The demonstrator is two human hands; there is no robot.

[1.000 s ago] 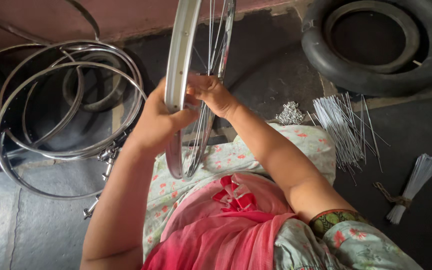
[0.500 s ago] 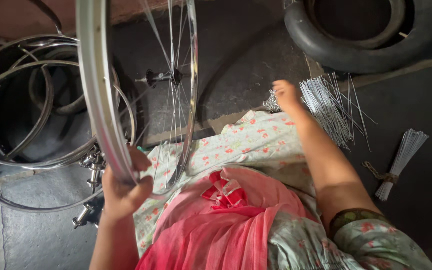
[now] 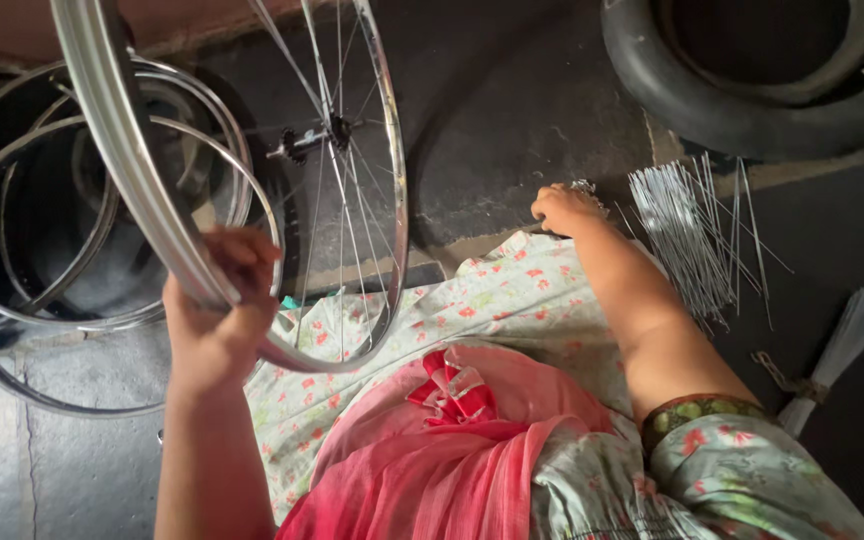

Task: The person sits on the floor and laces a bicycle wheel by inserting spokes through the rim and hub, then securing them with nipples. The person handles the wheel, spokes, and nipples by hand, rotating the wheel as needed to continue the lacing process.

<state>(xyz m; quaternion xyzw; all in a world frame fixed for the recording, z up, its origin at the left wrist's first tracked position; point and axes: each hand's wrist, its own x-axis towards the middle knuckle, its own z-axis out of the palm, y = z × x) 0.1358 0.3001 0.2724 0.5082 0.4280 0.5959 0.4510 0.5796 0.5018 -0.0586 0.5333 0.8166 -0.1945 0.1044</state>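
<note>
Left hand clamped on the spoked wheel rim, centre-left of frame. Right hand, well apart, closed at the loose spokes, right of centre.

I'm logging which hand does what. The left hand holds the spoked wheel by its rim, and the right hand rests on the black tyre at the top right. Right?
Not quite. The left hand does hold the spoked wheel by its rim, but the right hand is not on the black tyre; it reaches down beside the loose spokes. The head view shows this.
</note>
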